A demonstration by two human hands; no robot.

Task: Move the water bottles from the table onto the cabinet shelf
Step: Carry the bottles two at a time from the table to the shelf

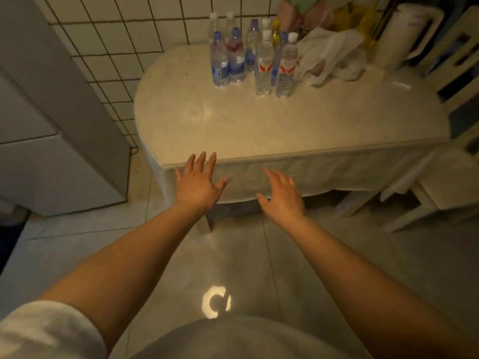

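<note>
Both hands, left hand (pixel 198 181) and right hand (pixel 281 194), reach forward with fingers spread, holding nothing; clear plastic water bottles (pixel 255 57) stand on the smooth rounded table (pixel 259 125).

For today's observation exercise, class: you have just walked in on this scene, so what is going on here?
A person stands before a table, both arms stretched towards it. The left hand and right hand are open, fingers spread, holding nothing, near its front edge. A cluster of water bottles stands upright at the far side by the tiled wall, beside a white plastic bag. No bottle is in hand.
</note>
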